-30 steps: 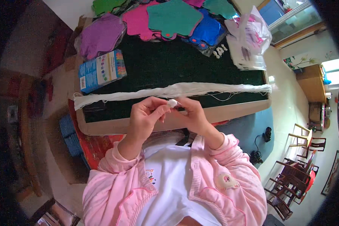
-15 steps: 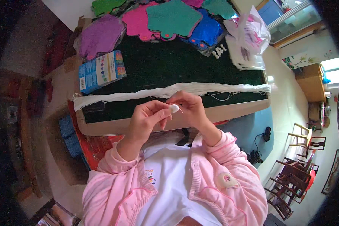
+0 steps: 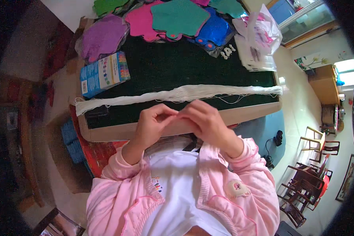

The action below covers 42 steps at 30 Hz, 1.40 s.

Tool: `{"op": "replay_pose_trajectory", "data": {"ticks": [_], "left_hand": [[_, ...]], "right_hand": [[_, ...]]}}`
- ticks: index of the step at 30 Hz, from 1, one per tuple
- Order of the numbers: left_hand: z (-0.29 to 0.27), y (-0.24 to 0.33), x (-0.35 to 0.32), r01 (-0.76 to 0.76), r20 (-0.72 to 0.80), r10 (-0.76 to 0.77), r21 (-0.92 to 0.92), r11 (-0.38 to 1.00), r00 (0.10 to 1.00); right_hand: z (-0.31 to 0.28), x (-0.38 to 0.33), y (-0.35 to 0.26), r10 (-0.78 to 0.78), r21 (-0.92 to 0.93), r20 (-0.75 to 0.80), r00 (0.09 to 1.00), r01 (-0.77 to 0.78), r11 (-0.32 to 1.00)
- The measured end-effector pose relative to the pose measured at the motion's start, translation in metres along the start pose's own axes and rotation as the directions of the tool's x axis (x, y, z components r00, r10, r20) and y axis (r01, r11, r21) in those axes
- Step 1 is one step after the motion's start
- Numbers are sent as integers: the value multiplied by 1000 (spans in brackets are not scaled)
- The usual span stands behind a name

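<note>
My left hand (image 3: 151,122) and my right hand (image 3: 205,121) meet above the near edge of the table, fingertips pinched together. The small white bundle that showed in my left fingertips earlier is now hidden behind the fingers. What my right fingertips hold cannot be made out. Just beyond my hands, a long hank of white thread (image 3: 177,94) stretches across the table from left to right, with a few loose strands along it. Several small white bundles (image 3: 227,51) lie farther off, toward the back right of the table.
Purple (image 3: 102,37), pink (image 3: 139,23), teal (image 3: 179,15) and blue (image 3: 215,29) flat shaped pieces cover the back of the dark green tabletop (image 3: 161,67). A blue and white box (image 3: 104,74) stands at the left, white plastic bags (image 3: 257,43) at the back right.
My right hand has turned and come in closer, its fingers now over my left fingertips. The white bundle and thin reddish strand seen there have gone from sight.
</note>
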<state>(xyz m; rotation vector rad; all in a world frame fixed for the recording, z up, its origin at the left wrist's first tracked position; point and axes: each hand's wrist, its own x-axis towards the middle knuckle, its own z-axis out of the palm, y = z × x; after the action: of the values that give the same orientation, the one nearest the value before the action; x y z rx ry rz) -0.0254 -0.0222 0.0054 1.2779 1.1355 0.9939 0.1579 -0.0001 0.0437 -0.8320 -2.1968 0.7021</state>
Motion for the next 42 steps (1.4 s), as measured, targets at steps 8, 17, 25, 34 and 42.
{"op": "replay_pose_trajectory", "data": {"ticks": [8,17,25,34,42], "left_hand": [[21,16,-9,40,114,-25,-135,990,993],[28,0,2,-63,-83,98,351,934,992],[16,6,3,222,205,-159,-335,916,966],[37,-5,16,-378,-235,489,395,838,840],[45,-7,25,-490,-53,645,603,629,763]], "right_hand": [[7,-19,30,182,243,-19,983,-172,955],[-3,-24,9,-3,-222,64,998,17,975],[-2,-19,46,312,538,165,936,-351,767],[39,-25,48,607,808,-15,794,-349,476],[23,-23,55,649,827,-29,760,-347,443]]}}
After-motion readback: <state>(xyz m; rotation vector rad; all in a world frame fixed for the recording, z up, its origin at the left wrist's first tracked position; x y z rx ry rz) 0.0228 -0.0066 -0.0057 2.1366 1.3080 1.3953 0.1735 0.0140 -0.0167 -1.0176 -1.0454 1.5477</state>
